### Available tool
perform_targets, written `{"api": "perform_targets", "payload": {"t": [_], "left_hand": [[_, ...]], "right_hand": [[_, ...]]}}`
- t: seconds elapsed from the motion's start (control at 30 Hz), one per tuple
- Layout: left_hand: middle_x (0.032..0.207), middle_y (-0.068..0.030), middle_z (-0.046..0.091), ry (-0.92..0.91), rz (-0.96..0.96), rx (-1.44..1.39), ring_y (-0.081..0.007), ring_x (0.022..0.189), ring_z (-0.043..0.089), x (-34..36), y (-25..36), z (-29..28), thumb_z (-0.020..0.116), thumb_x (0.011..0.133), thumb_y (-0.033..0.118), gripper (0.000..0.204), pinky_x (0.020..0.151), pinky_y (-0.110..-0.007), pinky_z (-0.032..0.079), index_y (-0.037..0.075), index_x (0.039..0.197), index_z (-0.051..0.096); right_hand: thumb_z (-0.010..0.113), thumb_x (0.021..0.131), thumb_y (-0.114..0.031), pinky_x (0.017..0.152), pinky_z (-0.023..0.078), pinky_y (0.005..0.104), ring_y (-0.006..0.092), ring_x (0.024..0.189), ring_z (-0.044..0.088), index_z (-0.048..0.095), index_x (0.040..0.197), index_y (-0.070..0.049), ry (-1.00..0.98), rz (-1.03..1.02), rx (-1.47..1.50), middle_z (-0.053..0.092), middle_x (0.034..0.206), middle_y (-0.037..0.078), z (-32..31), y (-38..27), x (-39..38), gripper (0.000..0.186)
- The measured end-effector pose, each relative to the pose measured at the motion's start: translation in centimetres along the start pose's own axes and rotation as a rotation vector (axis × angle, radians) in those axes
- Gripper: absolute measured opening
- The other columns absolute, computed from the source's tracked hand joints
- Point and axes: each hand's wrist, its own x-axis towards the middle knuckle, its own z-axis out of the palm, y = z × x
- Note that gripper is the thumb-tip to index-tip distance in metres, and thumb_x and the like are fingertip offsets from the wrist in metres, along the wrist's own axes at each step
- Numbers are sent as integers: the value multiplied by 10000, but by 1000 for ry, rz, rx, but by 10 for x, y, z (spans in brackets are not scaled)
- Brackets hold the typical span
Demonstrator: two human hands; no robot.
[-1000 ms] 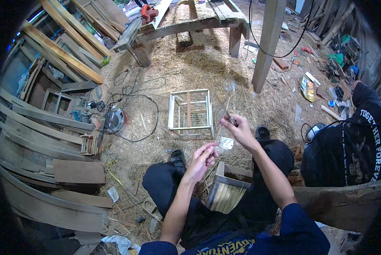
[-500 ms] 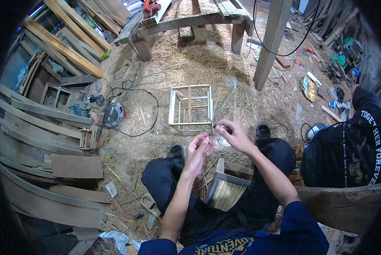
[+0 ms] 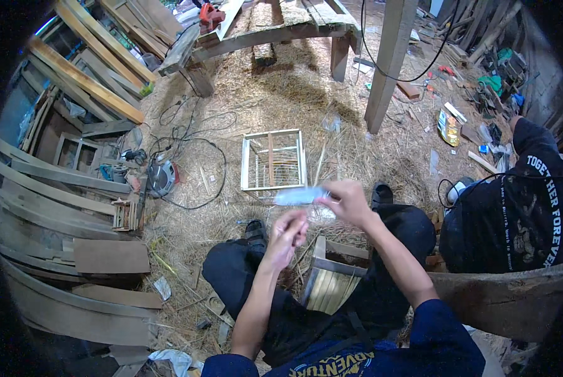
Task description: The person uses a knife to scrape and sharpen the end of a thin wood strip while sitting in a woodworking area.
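My right hand [image 3: 349, 202] is closed around the end of a knife [image 3: 299, 196], whose broad pale blade points left and is smeared by motion. Just below the blade is my left hand [image 3: 285, 236], its fingers pinched together. Whatever they hold, if anything, is too small to make out. Beyond both hands stands a small wooden cage [image 3: 270, 157] with thin bars and a brown middle slat, on the straw-strewn ground. Between my legs sits a wooden box [image 3: 335, 288] with pale slats.
A circular saw [image 3: 164, 178] with coiled cable lies at left, near stacked planks [image 3: 74, 173]. A workbench [image 3: 269, 39] stands ahead, with a wooden post [image 3: 389, 69] to its right. Another person [image 3: 507, 207] sits close on my right.
The knife blade has swung into plain sight, flat and pointing left over my left hand. My left fingers have closed more tightly. The whole view has shifted slightly.
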Motion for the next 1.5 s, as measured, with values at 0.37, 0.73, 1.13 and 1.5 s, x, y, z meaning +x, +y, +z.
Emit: {"api": "perform_targets", "payload": {"t": [0.37,0.73,1.13,1.5], "left_hand": [[885,8,597,129,30,-142,-31,713,499,3,-6,0,616,985,149,348,544,-190,363,63,1322,590],[819,50,532,26,-80,-195,0,622,388,3,10,7,569,1007,198,322,469,-148,280,104,1313,597],[761,33,426,93,-147,-259,-40,627,367,4,18,13,547,1009,109,342,475,-165,266,77,1349,562],[742,54,390,47,-104,-358,-34,629,360,7,15,11,568,992,100,367,478,-154,276,102,1359,547]], "right_hand": [[768,806,-407,571,461,388,286,603,628,705,848,-78,-53,-15,69,645,673,86,15,-24,7,337],[771,770,-465,560,461,364,220,589,615,708,838,-117,-7,-167,-36,617,648,27,0,-16,8,360],[780,762,-462,588,459,341,195,614,616,724,876,-125,44,-138,-183,634,678,13,-14,-4,9,360],[793,749,-459,578,396,332,183,606,593,711,823,-120,92,-89,-296,625,663,10,-26,6,7,356]]}}
